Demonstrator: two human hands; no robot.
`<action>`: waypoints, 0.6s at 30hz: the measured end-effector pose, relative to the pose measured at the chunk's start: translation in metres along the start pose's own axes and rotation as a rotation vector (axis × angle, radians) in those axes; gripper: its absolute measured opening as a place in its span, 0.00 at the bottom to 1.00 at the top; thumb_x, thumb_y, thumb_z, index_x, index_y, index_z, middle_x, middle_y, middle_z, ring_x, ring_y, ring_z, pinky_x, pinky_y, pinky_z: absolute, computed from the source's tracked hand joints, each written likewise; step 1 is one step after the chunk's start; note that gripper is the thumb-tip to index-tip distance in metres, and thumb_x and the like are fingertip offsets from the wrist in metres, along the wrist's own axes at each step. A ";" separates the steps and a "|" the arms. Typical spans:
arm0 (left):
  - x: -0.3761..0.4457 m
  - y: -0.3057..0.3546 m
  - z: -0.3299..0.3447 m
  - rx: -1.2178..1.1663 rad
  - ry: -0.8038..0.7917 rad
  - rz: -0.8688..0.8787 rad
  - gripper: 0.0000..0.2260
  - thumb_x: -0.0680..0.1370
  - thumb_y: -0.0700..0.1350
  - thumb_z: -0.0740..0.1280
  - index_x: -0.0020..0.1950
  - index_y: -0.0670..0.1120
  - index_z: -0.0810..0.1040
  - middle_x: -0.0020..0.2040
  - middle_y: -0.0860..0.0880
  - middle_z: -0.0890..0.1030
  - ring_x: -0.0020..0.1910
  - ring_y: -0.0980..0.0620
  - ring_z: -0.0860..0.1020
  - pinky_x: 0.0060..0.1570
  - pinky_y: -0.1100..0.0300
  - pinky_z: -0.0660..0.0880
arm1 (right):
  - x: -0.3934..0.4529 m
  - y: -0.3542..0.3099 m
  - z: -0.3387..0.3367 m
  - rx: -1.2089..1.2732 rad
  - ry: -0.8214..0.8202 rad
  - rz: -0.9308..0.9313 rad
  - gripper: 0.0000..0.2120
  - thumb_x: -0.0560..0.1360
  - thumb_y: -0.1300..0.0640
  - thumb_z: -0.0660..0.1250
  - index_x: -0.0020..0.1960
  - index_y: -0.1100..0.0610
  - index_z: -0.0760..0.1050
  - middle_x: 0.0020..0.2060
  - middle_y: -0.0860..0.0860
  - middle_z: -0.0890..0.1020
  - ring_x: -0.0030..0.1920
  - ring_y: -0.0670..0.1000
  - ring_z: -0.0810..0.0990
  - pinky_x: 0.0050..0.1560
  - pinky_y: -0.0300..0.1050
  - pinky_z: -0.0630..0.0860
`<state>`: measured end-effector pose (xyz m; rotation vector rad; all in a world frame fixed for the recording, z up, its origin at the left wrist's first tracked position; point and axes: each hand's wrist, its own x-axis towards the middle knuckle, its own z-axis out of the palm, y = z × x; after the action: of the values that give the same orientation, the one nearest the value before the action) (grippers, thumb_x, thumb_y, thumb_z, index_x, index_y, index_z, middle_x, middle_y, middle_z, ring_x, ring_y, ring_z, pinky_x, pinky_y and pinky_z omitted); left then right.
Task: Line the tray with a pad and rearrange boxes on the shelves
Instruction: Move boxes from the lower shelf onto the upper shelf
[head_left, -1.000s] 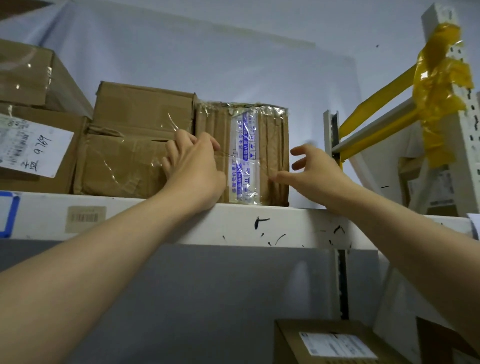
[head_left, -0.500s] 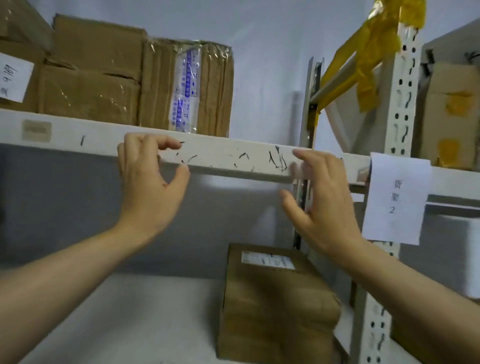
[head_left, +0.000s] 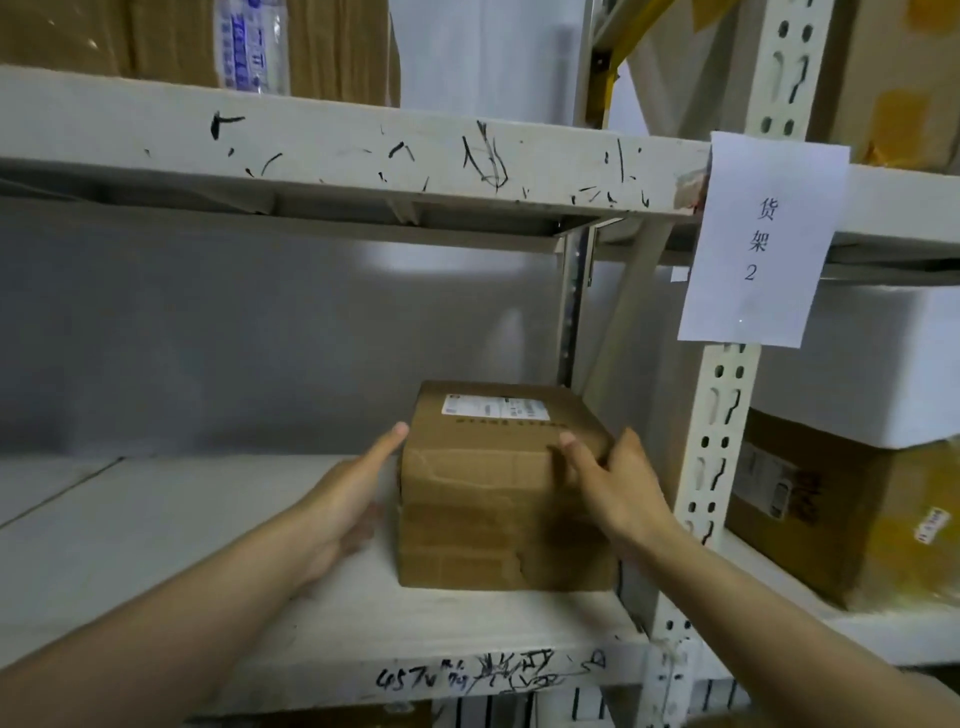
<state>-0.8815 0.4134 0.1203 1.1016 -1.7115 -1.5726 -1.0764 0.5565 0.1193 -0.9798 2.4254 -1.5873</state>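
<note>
Flanking brown cardboard box (head_left: 498, 493) on white metal shelf (head_left: 156, 545): left hand (head_left: 348, 499) open at 9 o'clock side, right hand (head_left: 618, 488) open, fingers on top edge at 3 o'clock.

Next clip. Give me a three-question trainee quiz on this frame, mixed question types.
1. True or false: the brown cardboard box on the white metal shelf has a white label on top.
2. The left hand is: A) at the box's left side B) on the upper shelf C) out of view.
3. What digit is on the white paper sign?

Key: 1 true; 2 A; 3 2. The right hand is on the box's right front corner.
</note>
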 end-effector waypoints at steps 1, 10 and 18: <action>0.006 -0.002 0.003 -0.048 -0.044 -0.018 0.36 0.72 0.71 0.63 0.71 0.48 0.72 0.67 0.41 0.76 0.65 0.39 0.76 0.69 0.41 0.69 | 0.005 0.001 0.002 0.048 0.003 0.057 0.34 0.75 0.34 0.62 0.70 0.58 0.62 0.64 0.56 0.73 0.62 0.58 0.74 0.65 0.61 0.73; 0.044 -0.006 0.014 -0.247 -0.205 -0.103 0.22 0.73 0.63 0.69 0.59 0.49 0.78 0.54 0.40 0.81 0.55 0.38 0.80 0.60 0.34 0.75 | 0.026 0.014 0.018 0.238 0.114 0.199 0.27 0.73 0.38 0.68 0.65 0.54 0.71 0.55 0.51 0.77 0.57 0.56 0.75 0.62 0.57 0.72; 0.042 -0.014 0.005 -0.266 -0.281 -0.049 0.17 0.76 0.60 0.66 0.56 0.49 0.80 0.51 0.43 0.80 0.54 0.41 0.79 0.57 0.33 0.75 | 0.023 0.019 0.021 0.336 0.118 0.200 0.35 0.67 0.34 0.70 0.69 0.49 0.70 0.60 0.52 0.76 0.58 0.57 0.75 0.63 0.61 0.72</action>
<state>-0.9041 0.3801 0.1008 0.8261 -1.5938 -1.9957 -1.0946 0.5321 0.1000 -0.5841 2.1397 -1.9366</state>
